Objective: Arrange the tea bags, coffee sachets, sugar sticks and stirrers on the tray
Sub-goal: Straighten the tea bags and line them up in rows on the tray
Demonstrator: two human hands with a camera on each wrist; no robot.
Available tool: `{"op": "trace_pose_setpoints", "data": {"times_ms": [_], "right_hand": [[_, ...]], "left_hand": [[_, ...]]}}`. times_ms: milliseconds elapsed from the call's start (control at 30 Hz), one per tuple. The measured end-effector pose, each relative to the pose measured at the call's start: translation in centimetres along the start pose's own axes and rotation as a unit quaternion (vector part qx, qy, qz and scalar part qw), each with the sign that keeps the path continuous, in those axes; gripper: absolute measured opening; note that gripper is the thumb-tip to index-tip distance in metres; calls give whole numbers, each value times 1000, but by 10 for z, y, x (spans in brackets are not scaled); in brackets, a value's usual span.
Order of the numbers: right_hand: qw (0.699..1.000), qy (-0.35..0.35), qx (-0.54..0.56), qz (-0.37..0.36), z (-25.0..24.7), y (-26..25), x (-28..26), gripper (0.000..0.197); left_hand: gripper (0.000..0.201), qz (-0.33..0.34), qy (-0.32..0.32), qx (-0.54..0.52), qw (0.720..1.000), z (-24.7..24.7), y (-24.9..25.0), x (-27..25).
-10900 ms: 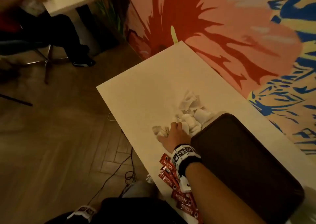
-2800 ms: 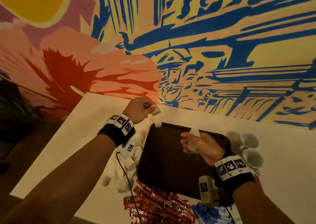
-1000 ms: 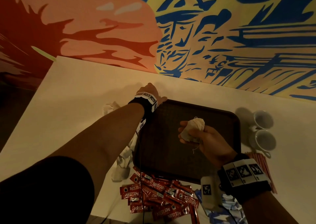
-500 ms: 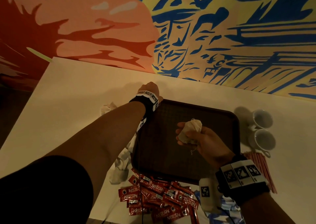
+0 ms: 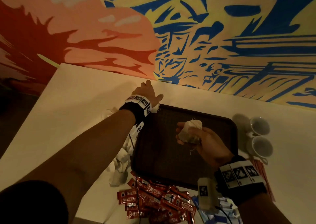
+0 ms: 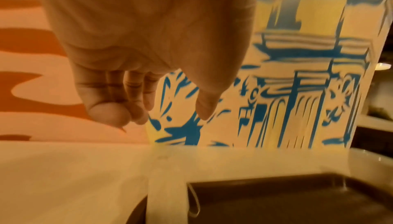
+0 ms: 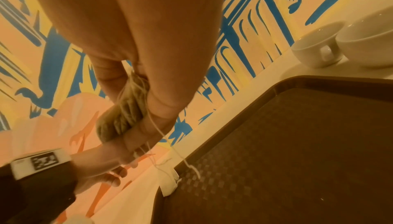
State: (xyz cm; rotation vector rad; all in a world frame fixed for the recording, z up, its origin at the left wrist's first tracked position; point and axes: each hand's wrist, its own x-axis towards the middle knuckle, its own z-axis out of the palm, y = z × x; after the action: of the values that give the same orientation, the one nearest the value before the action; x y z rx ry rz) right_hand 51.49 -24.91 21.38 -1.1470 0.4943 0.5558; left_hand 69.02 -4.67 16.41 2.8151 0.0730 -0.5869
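A dark brown tray (image 5: 167, 163) lies on the white table. My left hand (image 5: 150, 90) hovers past the tray's far left corner with relaxed, spread fingers (image 6: 108, 111) and holds nothing. One white tea bag (image 5: 154, 110) lies across that corner's rim, also in the left wrist view (image 6: 168, 194) and the right wrist view (image 7: 170, 187). Above the tray's middle, my right hand (image 5: 186, 134) grips a bunch of tea bags (image 7: 125, 115) with strings dangling. Red coffee sachets (image 5: 153, 201) and blue sugar sticks (image 5: 220, 210) lie at the near edge.
Loose tea bags (image 5: 122, 160) are piled along the tray's left side. Two white cups (image 5: 259, 126) stand right of the tray, with thin red sticks (image 5: 261, 170) below them. A painted wall (image 5: 205, 44) runs directly behind the table.
My left hand, earlier a fist at the tray's far left corner, has spread its fingers and lifted away, leaving a tea bag on the corner. The right hand stays in place.
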Motion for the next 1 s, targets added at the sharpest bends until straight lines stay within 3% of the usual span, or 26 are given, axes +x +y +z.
{"op": "trace_pose_setpoints", "data": {"times_ms": [100, 167, 267, 367, 500, 800, 1000], "right_hand": [[1000, -18, -1, -26, 1, -7, -6, 31], [998, -30, -13, -45, 2, -10, -10, 31], [997, -26, -23, -69, 5, -13, -17, 30], [995, -23, -30, -90, 9, -16, -28, 26], [992, -41, -34, -116, 14, -23, -48, 27], [980, -67, -86, -164, 13, -39, -89, 23], [979, -53, -86, -180, 0, -42, -103, 26]], "left_hand": [[65, 33, 1, -46, 998, -21, -4, -30], [49, 69, -13, -135, 988, -35, -5, -60], [34, 130, -70, -299, 943, -51, -1, -112], [30, 176, -110, -378, 902, -57, 5, -158], [36, 199, -118, -416, 879, -47, 13, -193], [37, 193, -64, -488, 849, -36, 36, -237], [19, 187, -42, -476, 858, -41, 39, -262]]}}
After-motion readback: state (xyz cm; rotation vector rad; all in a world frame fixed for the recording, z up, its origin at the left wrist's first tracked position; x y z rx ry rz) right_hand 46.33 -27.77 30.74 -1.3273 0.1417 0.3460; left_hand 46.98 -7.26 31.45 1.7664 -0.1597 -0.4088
